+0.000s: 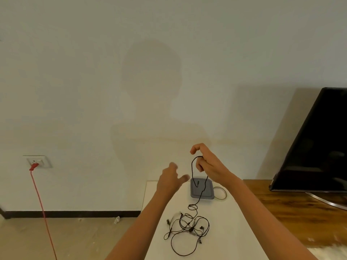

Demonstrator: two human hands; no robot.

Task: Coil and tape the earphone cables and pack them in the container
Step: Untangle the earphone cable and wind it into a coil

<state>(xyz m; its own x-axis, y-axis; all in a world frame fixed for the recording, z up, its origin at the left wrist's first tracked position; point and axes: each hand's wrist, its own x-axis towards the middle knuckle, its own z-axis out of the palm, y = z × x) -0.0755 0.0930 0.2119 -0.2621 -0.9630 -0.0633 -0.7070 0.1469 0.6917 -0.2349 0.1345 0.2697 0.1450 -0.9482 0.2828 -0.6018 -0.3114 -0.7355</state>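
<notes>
One earphone cable [191, 166] is up off the desk [234, 222], pinched in the right hand [208, 164], whose fingers curl round its top loop. Long axis is roughly vertical: the short end dangles in front of the grey container [193, 194], and the long strand drops to the tangle [189, 226] mid-desk. Left hand [170, 180] is open with fingers spread, near the hanging loop, apart from it, motion-blurred. Tape roll [225, 193] sits just right of the container. Can't count the cables in the tangle; container contents are unclear.
</notes>
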